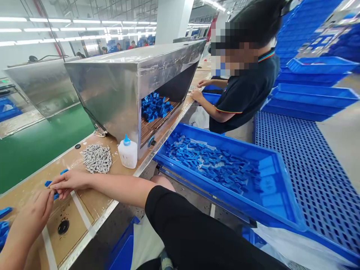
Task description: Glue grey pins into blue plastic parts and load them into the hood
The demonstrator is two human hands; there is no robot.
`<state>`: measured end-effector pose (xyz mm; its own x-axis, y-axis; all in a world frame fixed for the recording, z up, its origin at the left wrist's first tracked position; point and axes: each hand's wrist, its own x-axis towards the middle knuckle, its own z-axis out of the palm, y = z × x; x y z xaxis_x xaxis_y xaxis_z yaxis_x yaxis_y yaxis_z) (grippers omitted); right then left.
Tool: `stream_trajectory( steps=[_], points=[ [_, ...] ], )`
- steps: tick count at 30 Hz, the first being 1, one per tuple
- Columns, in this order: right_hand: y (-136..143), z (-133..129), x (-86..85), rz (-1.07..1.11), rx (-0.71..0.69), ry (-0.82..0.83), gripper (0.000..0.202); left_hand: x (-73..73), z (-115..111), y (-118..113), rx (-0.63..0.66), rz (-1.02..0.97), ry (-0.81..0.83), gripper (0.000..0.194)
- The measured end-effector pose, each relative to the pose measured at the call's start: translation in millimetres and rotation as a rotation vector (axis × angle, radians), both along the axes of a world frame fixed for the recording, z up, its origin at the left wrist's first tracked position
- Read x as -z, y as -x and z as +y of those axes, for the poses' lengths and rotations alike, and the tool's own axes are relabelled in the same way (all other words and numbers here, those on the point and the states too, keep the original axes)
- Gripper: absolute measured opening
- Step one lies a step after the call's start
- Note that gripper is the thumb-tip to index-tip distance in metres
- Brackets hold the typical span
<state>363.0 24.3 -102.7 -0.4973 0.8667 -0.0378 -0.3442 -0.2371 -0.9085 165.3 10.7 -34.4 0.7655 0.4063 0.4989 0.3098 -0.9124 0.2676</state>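
My left hand (38, 206) and my right hand (71, 182) meet over the cardboard-covered bench (101, 187) at the left. Their fingers are closed, fingertips together around a small blue plastic part (56, 195), mostly hidden by the fingers. Another blue piece (48, 183) shows just beyond my fingertips, and one more (64, 171) lies behind my right hand. Beyond my right wrist is a pile of small grey pieces (97, 158). More blue parts (4, 228) lie at the left edge, beside my left forearm.
A white bottle with a blue cap (128, 153) stands beside a metal hood (107, 93) with blue parts (156, 107) inside. A large blue tray (270, 157) of blue parts sits to the right. A co-worker (242, 90) works beyond it. A green belt (50, 135) runs behind the bench.
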Motion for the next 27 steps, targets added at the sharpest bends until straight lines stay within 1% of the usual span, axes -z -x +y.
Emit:
stream_trajectory(
  steps=[1, 3, 4, 6, 8, 9, 11, 13, 14, 15, 16, 17, 18, 20, 22, 24, 26, 27],
  points=[
    [-2.3, -0.7, 0.4, 0.001, -0.034, -0.008, 0.072, -1.0, 1.4, -0.3, 0.007, 0.005, -0.011, 0.015],
    [-8.1, -5.4, -2.3, 0.031, -0.034, -0.045, 0.071, 0.6, 2.9, 0.8, -0.059, -0.013, 0.002, 0.022],
    [-11.6, -9.3, -5.3, 0.058, -0.005, -0.068, 0.069, 3.1, 3.3, 2.1, -0.111, -0.053, 0.058, 0.025],
    [-18.2, -20.0, -13.6, 0.109, 0.090, -0.101, 0.066, 9.9, 3.3, 5.4, -0.241, -0.148, 0.224, 0.032],
    [-21.4, -34.5, -23.4, 0.144, 0.177, -0.131, 0.062, 16.6, 0.5, 8.2, -0.343, -0.220, 0.369, 0.035],
    [-21.0, -42.9, -28.0, 0.145, 0.189, -0.139, 0.062, 19.2, -2.8, 9.2, -0.370, -0.244, 0.419, 0.036],
    [-16.5, -60.3, -35.2, 0.117, 0.190, -0.142, 0.061, 22.9, -12.5, 9.4, -0.409, -0.288, 0.462, 0.037],
    [-11.3, -74.7, -38.0, 0.071, 0.198, -0.143, 0.057, 26.5, -20.7, 7.1, -0.377, -0.264, 0.565, 0.042],
    [-9.8, -79.5, -37.6, 0.041, 0.190, -0.150, 0.056, 29.2, -22.0, 5.4, -0.376, -0.285, 0.609, 0.047],
    [-9.3, -82.6, -36.2, 0.014, 0.168, -0.150, 0.056, 32.7, -21.2, 3.8, -0.360, -0.301, 0.685, 0.051],
    [-9.5, -84.6, -34.1, -0.008, 0.168, -0.153, 0.054, 36.6, -19.0, 2.6, -0.340, -0.318, 0.795, 0.055],
    [-10.0, -86.3, -31.9, -0.053, 0.139, -0.164, 0.051, 40.7, -16.3, 1.9, -0.330, -0.352, 0.888, 0.059],
    [-10.5, -88.5, -30.0, -0.108, 0.112, -0.185, 0.047, 44.5, -14.3, 1.6, -0.309, -0.372, 0.945, 0.059],
    [-10.6, -95.9, -28.7, -0.248, 0.068, -0.254, 0.040, 50.3, -13.8, 0.9, -0.262, -0.412, 1.003, 0.054],
    [-9.2, -105.9, -30.9, -0.423, 0.032, -0.396, 0.033, 53.6, -17.2, -0.8, -0.219, -0.429, 1.030, 0.049],
    [-6.7, -115.1, -34.8, -0.590, -0.036, -0.590, 0.026, 55.8, -20.6, -3.4, -0.196, -0.450, 1.051, 0.044],
    [-4.5, -121.6, -38.6, -0.694, -0.133, -0.750, 0.021, 58.2, -21.5, -6.2, -0.187, -0.487, 1.077, 0.038],
    [-3.9, -123.7, -40.1, -0.724, -0.183, -0.794, 0.020, 59.6, -21.0, -7.4, -0.181, -0.504, 1.091, 0.036]
  ],
)
